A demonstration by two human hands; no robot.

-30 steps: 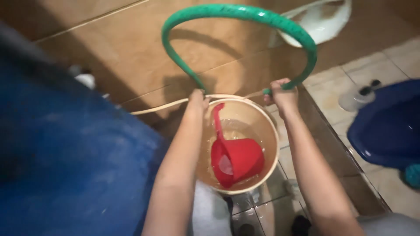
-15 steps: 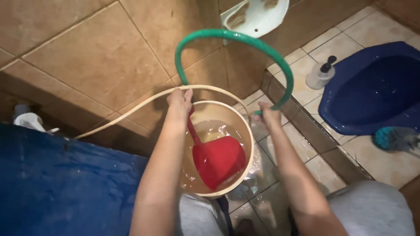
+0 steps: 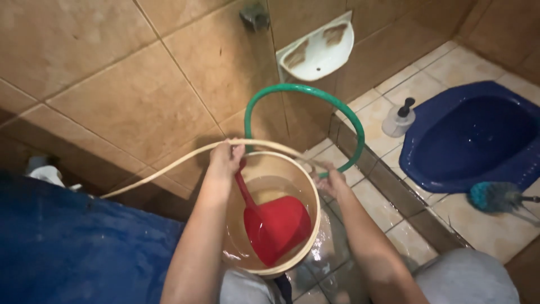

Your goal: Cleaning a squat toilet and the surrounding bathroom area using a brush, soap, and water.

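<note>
The left hand [image 3: 226, 159] is clamped on the far rim of the cream bucket [image 3: 301, 256], beside the red dipper [image 3: 274, 225] floating inside. The right hand [image 3: 331, 181] is closed on the green hose [image 3: 304, 90] at the rim's right edge. The bucket stands between the tiled wall [image 3: 129, 95] and a blue squat toilet [image 3: 472, 141].

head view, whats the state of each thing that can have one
cream plastic bucket: upright, part-filled with water
red plastic dipper: in the bucket
green hose: arched over bucket
left hand: gripping bucket rim
right hand: on opposite rim
pump soap bottle: upright
</note>
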